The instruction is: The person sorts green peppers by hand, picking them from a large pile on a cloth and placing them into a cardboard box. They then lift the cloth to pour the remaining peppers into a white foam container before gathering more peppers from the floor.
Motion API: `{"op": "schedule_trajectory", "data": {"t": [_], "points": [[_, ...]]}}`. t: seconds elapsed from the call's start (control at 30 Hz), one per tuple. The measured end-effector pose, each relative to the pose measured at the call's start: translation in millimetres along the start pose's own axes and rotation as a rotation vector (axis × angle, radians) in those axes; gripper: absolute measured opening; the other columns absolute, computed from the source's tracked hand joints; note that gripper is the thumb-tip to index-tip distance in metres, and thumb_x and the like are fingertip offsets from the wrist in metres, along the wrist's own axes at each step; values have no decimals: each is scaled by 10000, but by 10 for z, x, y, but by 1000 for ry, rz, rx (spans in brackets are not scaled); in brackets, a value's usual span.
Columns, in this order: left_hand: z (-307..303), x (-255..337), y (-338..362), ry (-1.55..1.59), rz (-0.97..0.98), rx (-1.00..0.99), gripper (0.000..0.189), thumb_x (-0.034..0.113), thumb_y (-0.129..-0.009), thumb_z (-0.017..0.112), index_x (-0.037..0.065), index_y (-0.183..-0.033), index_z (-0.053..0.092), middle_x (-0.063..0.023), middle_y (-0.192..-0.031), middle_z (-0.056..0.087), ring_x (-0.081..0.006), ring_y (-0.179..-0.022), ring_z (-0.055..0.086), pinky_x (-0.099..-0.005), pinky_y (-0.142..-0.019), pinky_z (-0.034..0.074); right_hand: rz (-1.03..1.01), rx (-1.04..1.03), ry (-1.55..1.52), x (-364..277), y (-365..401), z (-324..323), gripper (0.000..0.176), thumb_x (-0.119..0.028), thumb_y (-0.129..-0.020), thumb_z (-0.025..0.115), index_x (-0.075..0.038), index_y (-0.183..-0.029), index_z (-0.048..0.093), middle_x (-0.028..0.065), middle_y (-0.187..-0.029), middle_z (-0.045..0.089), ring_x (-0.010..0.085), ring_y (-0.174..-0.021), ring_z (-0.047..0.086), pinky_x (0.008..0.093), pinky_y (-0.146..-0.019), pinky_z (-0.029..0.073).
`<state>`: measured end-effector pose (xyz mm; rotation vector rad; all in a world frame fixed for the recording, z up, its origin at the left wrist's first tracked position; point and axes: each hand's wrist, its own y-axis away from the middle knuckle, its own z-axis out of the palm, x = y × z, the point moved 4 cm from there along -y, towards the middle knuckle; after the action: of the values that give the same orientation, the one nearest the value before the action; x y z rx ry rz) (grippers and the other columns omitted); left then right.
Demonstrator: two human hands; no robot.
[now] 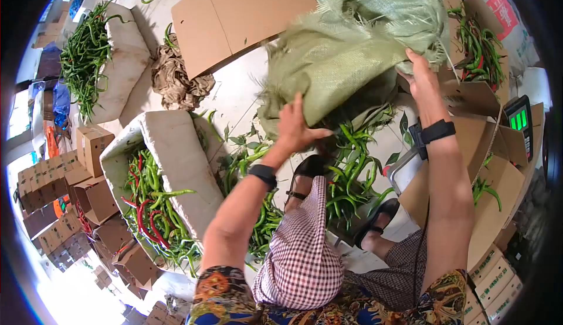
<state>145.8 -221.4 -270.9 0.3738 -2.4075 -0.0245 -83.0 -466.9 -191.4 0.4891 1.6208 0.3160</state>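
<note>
A green woven sack [346, 61] lies spread in front of me. My right hand [421, 76] grips its right edge, fingers closed on the fabric. My left hand [298, 127] is at the sack's lower left edge with thumb and fingers spread apart, the fingertips against the cloth. Below the sack, green peppers [352, 172] are heaped on the floor between my feet. More green peppers and some red ones [155, 208] fill a white foam box [182, 155] on the left.
A second foam box [126, 61] with green peppers stands at the upper left. A flat cardboard sheet [240, 14] lies beyond the sack. Crumpled brown cloth [176, 79] is on the floor. Open cartons [492, 190] and a scale display [519, 120] stand at the right.
</note>
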Motion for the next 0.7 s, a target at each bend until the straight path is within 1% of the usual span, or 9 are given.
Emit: {"op": "schedule_trajectory", "data": {"t": [0.17, 0.23, 0.3, 0.33, 0.37, 0.43, 0.5, 0.6, 0.7], "points": [[935, 966, -217, -135, -154, -159, 1026, 538, -554, 862, 12, -1330, 445, -217, -1233, 437, -401, -1097, 473, -519, -892, 415, -31, -100, 0, -233, 255, 40, 364, -175, -887, 625, 25, -1184, 563, 125, -1160, 580, 241, -1001, 609, 349, -718, 619], [1214, 811, -281, -174, -157, -213, 956, 477, -600, 853, 41, -1347, 443, -198, -1277, 416, -393, -1137, 467, -543, -897, 408, 7, -237, 46, -162, 323, 83, 380, -169, -865, 647, -3, -1198, 568, 110, -1138, 602, 238, -960, 625, 378, -725, 601], [1202, 718, -320, -249, 70, 0, 829, 371, -660, 822, 71, -1341, 457, -186, -1264, 465, -396, -1164, 482, -556, -927, 393, -5, -243, 12, -110, 439, 71, 373, -150, -862, 646, -13, -1201, 569, 99, -1125, 616, 234, -960, 629, 392, -728, 596], [1216, 677, -369, -176, 39, 27, 675, 127, -649, 765, 41, -1274, 527, -179, -1233, 518, -405, -1191, 491, -540, -928, 427, -2, -243, 11, -95, 436, 34, 373, -150, -862, 646, -13, -1201, 569, 99, -1125, 616, 234, -960, 629, 392, -728, 596], [1259, 543, -424, -44, -112, -103, 520, 115, -682, 731, 57, -1179, 589, -181, -1117, 587, -400, -993, 614, -510, -787, 497, 32, -252, 9, -73, 434, -10, 387, -170, -869, 646, -27, -1219, 563, 88, -1148, 618, 221, -1001, 619, 411, -787, 571], [918, 512, -449, 59, -128, 145, 395, 138, -715, 714, 45, -1088, 623, -184, -1004, 623, -396, -823, 658, -494, -670, 514, 60, -266, -1, -82, 484, -22, 401, -190, -876, 647, -42, -1237, 557, 77, -1171, 620, 208, -1043, 609, 430, -846, 545], [717, 474, -439, 149, -214, 125, 411, 201, -721, 738, 42, -1082, 623, -199, -1086, 569, -391, -938, 618, -492, -738, 504, 21, -376, -86, -198, 597, 85, 394, -166, -875, 646, -53, -1242, 557, 77, -1180, 620, 211, -1042, 611, 432, -855, 547], [730, 761, -207, -89, -186, -65, 589, 378, -660, 821, 37, -1108, 649, -178, -1232, 404, -371, -1138, 423, -502, -878, 421, 72, -285, -109, -224, 752, 301, 341, -132, -884, 633, -39, -1206, 568, 84, -1154, 622, 230, -1017, 622, 438, -841, 567], [977, 906, -155, -201, -171, -99, 678, 532, -692, 763, 53, -1160, 659, -206, -1270, 417, -388, -1141, 430, -530, -914, 392, 51, -227, -95, -266, 997, 352, 316, -92, -887, 617, -32, -1192, 566, 93, -1132, 621, 245, -1019, 627, 449, -826, 576]]}}
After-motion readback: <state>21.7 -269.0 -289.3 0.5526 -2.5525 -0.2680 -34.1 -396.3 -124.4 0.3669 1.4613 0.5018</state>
